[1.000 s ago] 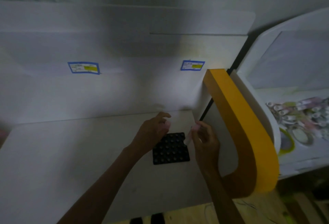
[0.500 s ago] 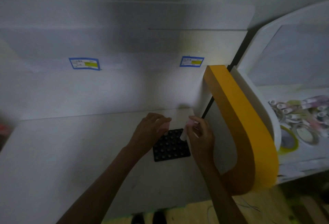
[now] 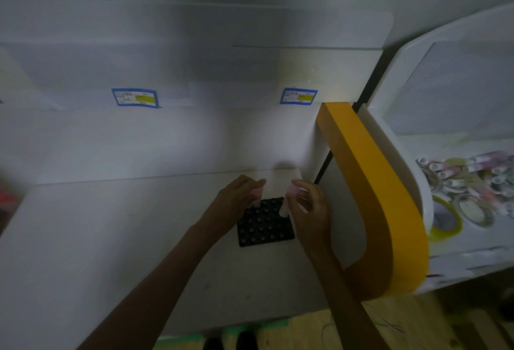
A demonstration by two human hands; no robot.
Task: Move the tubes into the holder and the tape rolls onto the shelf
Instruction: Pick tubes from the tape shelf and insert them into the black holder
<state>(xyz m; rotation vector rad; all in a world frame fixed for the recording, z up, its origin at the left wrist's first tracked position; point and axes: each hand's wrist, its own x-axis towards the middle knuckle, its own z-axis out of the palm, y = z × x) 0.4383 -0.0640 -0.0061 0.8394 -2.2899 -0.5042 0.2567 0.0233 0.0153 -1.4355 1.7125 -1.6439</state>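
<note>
Both your hands hold tubes over the black holder on the white shelf.

Your left hand (image 3: 236,199) pinches a pink-capped tube (image 3: 257,195) at the holder's (image 3: 264,228) far left corner; most of that tube is hidden behind your fingers. Your right hand (image 3: 308,207) curls round another pale tube (image 3: 285,207), pink at the top, with its lower end over the holder's far right edge; whether it sits in a hole you cannot tell in this dim, soft light. The holder lies flat on the shelf (image 3: 111,238). To your right, past a yellow curved edge (image 3: 375,196), a white bin (image 3: 417,182) holds more tubes (image 3: 456,174) and tape rolls (image 3: 472,210), blurred and cut off by the frame.
</note>
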